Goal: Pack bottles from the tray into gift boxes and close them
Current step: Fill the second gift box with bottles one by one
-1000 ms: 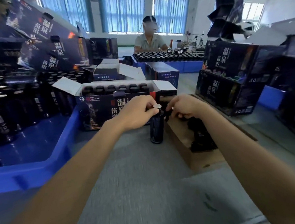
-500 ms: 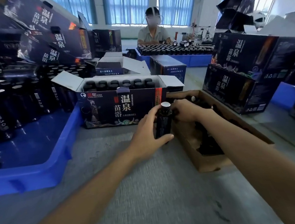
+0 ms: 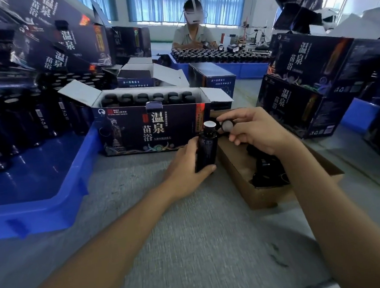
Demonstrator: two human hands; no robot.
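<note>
Grip on the small dark glass bottle (image 3: 207, 150) is kept by the curled left hand (image 3: 184, 172), just before the open dark-blue printed gift box (image 3: 137, 130). A round dark cap (image 3: 226, 125) has been raised near that box's right corner, pinched by the right hand (image 3: 254, 131); capping is judged next.

The dark bottle (image 3: 206, 152) is gleaming glossy and smooth, the cap (image 3: 227, 125) is showing a dull grey face, the blue tray (image 3: 51, 202) is shining like moulded plastic, the gift box (image 3: 132, 130) is showing printed card, and the grey tabletop (image 3: 193, 247) is looking matt and cloth-like.
</note>
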